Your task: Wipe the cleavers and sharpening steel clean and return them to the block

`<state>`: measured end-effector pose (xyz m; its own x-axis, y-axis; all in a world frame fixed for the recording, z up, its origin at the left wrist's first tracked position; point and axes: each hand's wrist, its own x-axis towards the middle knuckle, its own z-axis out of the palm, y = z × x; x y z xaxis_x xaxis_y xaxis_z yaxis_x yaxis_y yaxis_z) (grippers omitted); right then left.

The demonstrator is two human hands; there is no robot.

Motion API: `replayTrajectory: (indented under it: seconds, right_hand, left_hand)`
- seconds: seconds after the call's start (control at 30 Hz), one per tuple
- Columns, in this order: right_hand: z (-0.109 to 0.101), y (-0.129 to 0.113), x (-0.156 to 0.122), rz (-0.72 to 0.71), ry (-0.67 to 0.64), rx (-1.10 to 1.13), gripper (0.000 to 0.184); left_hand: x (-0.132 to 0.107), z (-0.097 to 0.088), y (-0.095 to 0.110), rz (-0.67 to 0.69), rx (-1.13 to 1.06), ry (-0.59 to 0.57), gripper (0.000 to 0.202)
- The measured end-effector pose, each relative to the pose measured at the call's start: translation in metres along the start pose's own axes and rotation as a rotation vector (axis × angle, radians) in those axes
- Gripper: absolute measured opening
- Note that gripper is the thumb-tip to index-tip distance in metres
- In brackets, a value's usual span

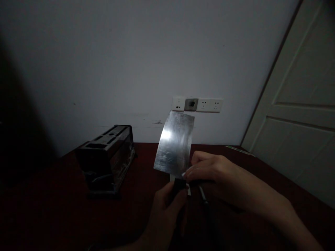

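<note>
A cleaver (175, 142) stands blade-up in front of me above a dark red bench (145, 158), its long axis close to upright, the top leaning slightly right and away from me. The broad steel face turns toward my camera, catching a bright glare on its left half, while the dark handle points down and toward me.

My left hand (165, 208) grips that handle from below, its fingers curled around it. My right hand (213, 169) reaches in from the right with its fingers bent close together, the tips at the blade's lower right corner, where it meets the handle; whether they pinch it or only rest there, I cannot tell. A slim dark object (203, 194) with a pale glint shows below the right hand, too dim to name.

To my left, a black slotted holder (107, 150) sits on the bench, well apart from both hands, its long top running away from me toward the pale wall (104, 69). In my view, the blade's top edge meets the row of wall sockets (209, 105). A panelled door (295, 87) slants along the right.
</note>
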<state>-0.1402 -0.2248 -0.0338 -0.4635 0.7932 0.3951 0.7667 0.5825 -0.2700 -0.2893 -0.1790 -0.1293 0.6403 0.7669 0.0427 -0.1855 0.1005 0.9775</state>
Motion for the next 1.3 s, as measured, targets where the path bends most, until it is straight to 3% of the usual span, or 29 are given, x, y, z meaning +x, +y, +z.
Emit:
replayTrajectory:
  seconds: [0.23, 0.43, 0.63, 0.83, 1.1, 1.3]
  right_hand:
    - [-0.013, 0.002, -0.006, -0.042, 0.147, 0.081, 0.029]
    - [-0.014, 0.0, -0.008, 0.017, 0.211, 0.053, 0.025]
    - [-0.011, -0.001, -0.005, -0.012, 0.132, 0.118, 0.023]
    - [-0.005, -0.002, -0.002, 0.053, 0.118, 0.115, 0.015]
    - [0.008, -0.004, 0.007, 0.023, 0.09, 0.113, 0.013]
    - [-0.004, -0.008, -0.001, 0.054, 0.045, 0.154, 0.018]
  left_hand:
    - [-0.005, -0.001, 0.008, 0.043, -0.019, 0.004, 0.038]
    - [-0.005, 0.001, 0.014, -0.01, -0.087, -0.006, 0.04]
    - [-0.006, 0.001, 0.015, -0.002, -0.083, -0.009, 0.037]
    - [-0.011, 0.002, 0.018, 0.0, -0.061, -0.02, 0.034]
    - [-0.01, 0.0, 0.008, -0.005, 0.001, 0.005, 0.033]
    - [-0.011, 0.004, 0.01, -0.007, 0.036, 0.015, 0.033]
